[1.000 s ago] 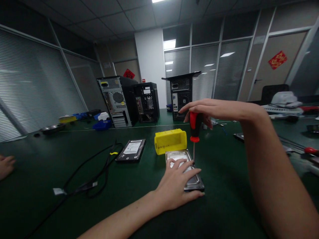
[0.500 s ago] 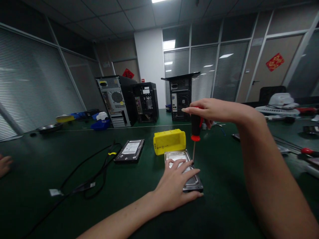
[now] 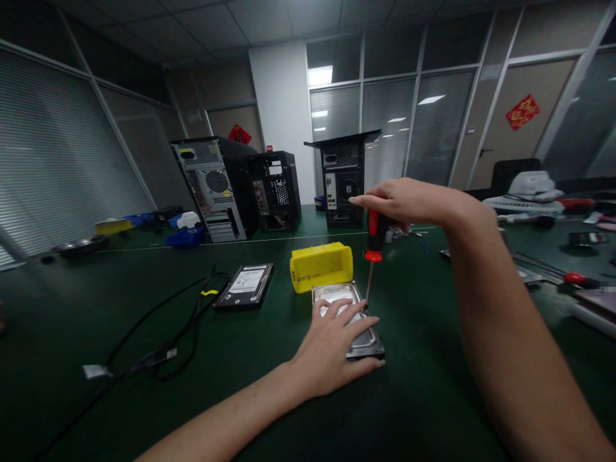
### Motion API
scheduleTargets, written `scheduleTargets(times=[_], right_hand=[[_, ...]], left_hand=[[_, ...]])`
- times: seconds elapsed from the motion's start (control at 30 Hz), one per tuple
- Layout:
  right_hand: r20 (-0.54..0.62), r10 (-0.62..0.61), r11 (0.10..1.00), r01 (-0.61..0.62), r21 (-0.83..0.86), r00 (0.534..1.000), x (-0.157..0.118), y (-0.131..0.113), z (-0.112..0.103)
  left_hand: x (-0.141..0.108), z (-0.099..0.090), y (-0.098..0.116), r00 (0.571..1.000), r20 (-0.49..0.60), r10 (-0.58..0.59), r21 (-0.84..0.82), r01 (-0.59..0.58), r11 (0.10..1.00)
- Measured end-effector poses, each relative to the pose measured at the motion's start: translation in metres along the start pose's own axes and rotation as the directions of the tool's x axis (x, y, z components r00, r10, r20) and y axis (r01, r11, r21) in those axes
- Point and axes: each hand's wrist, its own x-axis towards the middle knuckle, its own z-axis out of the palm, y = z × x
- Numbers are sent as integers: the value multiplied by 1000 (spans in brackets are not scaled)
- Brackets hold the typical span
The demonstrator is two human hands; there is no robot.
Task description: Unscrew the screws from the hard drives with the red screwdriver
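Note:
A silver hard drive [image 3: 368, 344] lies on the green table, label side up and partly covered by my left hand [image 3: 334, 340]. That hand grips and steadies it, fingers spread over the top and thumb along the near end. My right hand [image 3: 392, 202] is closed over the top of a red-and-black screwdriver [image 3: 376, 237], thumb stretched out to the left. The screwdriver stands nearly upright, its tip at the drive's right edge close to my left fingertips. Whether a screw sits under the tip, I cannot tell.
Touching or just behind the drive is a yellow bin [image 3: 321, 266] on its side. Leftward lie another hard drive [image 3: 245, 285] and a black cable [image 3: 192, 327]. Computer cases [image 3: 226, 186] stand at the back; another red-handled screwdriver [image 3: 580, 279] is on the right.
The whole view has shifted slightly. The screwdriver handle has turned, with its red stripe now facing me. My left hand keeps its place on the drive. Another person's hand at far left has nearly left view.

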Motion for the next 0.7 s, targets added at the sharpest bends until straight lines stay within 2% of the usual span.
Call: scheduleTargets(times=[0.13, 0.3, 0.57, 0.63, 0.7], right_hand=[[17, -5, 998, 4, 66, 1000, -7, 2, -2], [80, -70, 986, 57, 156, 994, -13, 6, -5], [22, 54, 997, -55, 53, 998, -9, 3, -6], [36, 70, 993, -73, 87, 997, -9, 3, -5], [57, 42, 980, -52, 190, 997, -9, 3, -3]], left_hand=[[0, -2, 1, 1000, 7, -6, -6, 6, 1000], [0, -3, 2, 1000, 8, -15, -24, 15, 1000], [1, -4, 4, 999, 20, -35, -30, 35, 999], [2, -3, 3, 999, 17, -34, -29, 34, 999], [2, -2, 3, 999, 15, -34, -27, 34, 999]])
